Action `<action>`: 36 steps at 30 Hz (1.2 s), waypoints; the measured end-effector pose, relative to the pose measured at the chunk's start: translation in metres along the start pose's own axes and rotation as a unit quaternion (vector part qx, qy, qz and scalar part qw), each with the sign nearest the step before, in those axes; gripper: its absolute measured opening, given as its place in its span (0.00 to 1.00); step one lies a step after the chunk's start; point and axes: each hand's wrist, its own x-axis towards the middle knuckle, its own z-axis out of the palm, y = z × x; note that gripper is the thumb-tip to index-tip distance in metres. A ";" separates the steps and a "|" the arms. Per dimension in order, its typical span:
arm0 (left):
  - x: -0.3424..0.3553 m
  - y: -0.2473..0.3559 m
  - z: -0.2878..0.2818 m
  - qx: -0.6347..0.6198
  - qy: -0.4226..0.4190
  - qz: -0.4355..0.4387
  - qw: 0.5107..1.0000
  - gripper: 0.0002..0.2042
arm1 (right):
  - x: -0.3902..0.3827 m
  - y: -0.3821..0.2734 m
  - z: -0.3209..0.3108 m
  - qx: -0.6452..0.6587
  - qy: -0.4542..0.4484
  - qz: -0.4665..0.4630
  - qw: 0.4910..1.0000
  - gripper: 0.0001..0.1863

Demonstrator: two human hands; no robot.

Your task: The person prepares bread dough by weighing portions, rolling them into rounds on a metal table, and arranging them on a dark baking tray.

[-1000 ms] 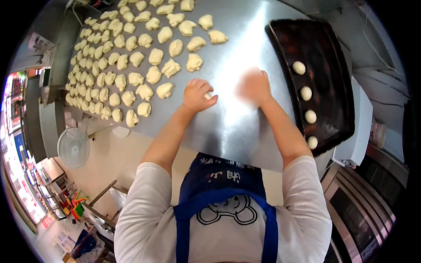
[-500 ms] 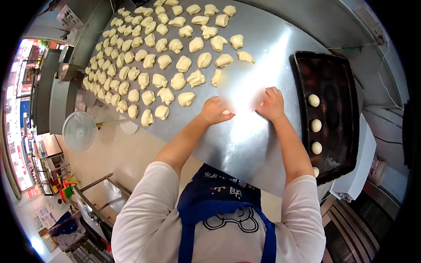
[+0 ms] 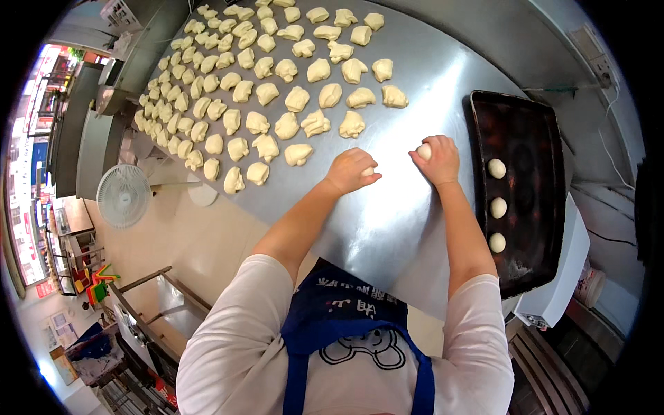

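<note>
My left hand (image 3: pixel 351 171) is curled round a small pale dough ball (image 3: pixel 369 171) over the steel table (image 3: pixel 387 221); only part of that ball shows by the fingers. To its right, my right hand (image 3: pixel 441 160) closes on another dough ball (image 3: pixel 424 151), smooth and white, which shows beside the thumb. A gap of bare metal separates the hands. Many rough dough pieces (image 3: pixel 298 154) are spread over the left and far parts of the table. Right of my right hand, smooth dough balls (image 3: pixel 499 207) sit in a row along the near-left side of a dark baking tray (image 3: pixel 529 207).
The tray's raised rim stands close to my right forearm. A white box-like unit (image 3: pixel 553 270) is beyond the tray, below the wall. Off the table's left edge stand a white fan (image 3: pixel 123 196) and a wooden frame (image 3: pixel 159 304) on the floor.
Both hands have shifted a little to the right, and the dough ball in my right hand now shows. The whole view has moved slightly. A fourth ball, partly seen in the tray before, is now hidden.
</note>
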 end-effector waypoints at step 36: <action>-0.095 0.040 -0.016 0.008 -0.074 0.042 0.996 0.15 | -0.117 -0.071 -0.010 0.114 0.029 -0.142 0.983 0.13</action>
